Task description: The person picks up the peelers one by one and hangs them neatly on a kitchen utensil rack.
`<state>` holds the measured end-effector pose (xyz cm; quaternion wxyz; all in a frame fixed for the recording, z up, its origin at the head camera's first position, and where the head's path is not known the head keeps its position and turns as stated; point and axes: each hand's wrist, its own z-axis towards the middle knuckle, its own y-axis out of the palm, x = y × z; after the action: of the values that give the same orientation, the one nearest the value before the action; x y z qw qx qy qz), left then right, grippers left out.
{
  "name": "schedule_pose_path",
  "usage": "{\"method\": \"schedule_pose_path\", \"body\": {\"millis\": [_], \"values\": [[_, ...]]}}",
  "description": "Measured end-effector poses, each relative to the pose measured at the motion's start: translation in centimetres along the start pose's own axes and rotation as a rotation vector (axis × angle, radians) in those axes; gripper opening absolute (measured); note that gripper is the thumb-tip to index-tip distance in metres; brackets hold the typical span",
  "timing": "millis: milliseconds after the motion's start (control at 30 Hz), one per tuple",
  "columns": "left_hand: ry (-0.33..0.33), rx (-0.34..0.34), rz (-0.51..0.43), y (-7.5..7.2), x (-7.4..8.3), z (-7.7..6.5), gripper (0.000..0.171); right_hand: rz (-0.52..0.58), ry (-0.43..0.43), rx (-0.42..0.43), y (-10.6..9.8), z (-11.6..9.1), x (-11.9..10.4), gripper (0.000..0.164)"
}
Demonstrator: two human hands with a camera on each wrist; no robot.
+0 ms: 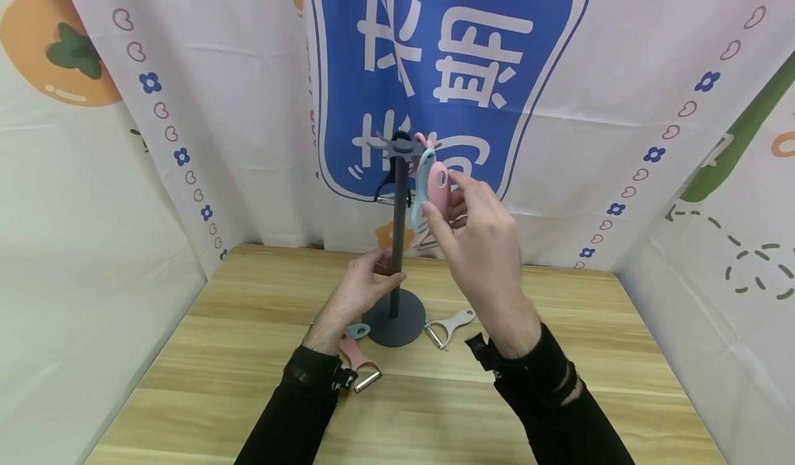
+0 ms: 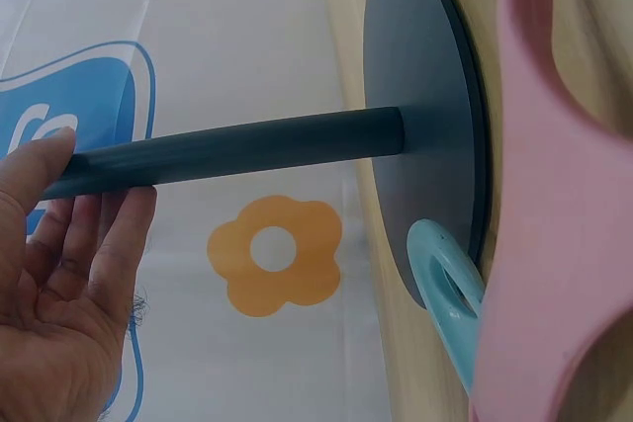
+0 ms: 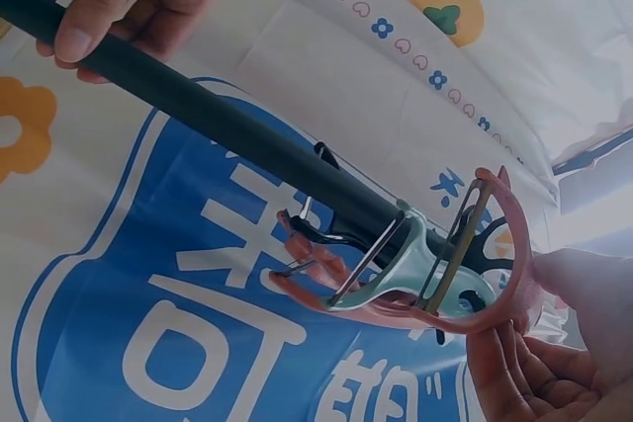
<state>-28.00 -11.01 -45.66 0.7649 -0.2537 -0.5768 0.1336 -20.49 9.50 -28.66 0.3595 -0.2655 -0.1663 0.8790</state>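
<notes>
A dark grey stand with a round base rises from the table, its post (image 1: 399, 237) topped by a ring of hooks (image 1: 402, 149). My left hand (image 1: 359, 287) holds the post low down, thumb on one side and fingers on the other. Up by the hooks, my right hand (image 1: 487, 237) pinches a pink peeler (image 1: 439, 183) by its handle. Right beside it hangs a light blue peeler (image 3: 410, 269). A black peeler (image 1: 384, 183) and another pink one, partly hidden, also hang there. Whether the pinched peeler touches a hook, I cannot tell.
On the wooden table (image 1: 248, 354), a pink peeler (image 1: 352, 350) overlaps a light blue one (image 1: 359, 330) left of the base, near my left wrist. A pale grey peeler (image 1: 458, 319) lies right of the base. Printed cloth (image 1: 261, 141) hangs behind the table.
</notes>
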Motion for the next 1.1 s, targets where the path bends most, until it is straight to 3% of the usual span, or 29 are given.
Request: {"method": "schedule_pose_path", "body": {"millis": [1100], "values": [[-0.009, 0.000, -0.006, 0.0, -0.1, -0.1, 0.030, -0.040, -0.032, -0.013, 1.7, 1.7, -2.0, 0.053]]}}
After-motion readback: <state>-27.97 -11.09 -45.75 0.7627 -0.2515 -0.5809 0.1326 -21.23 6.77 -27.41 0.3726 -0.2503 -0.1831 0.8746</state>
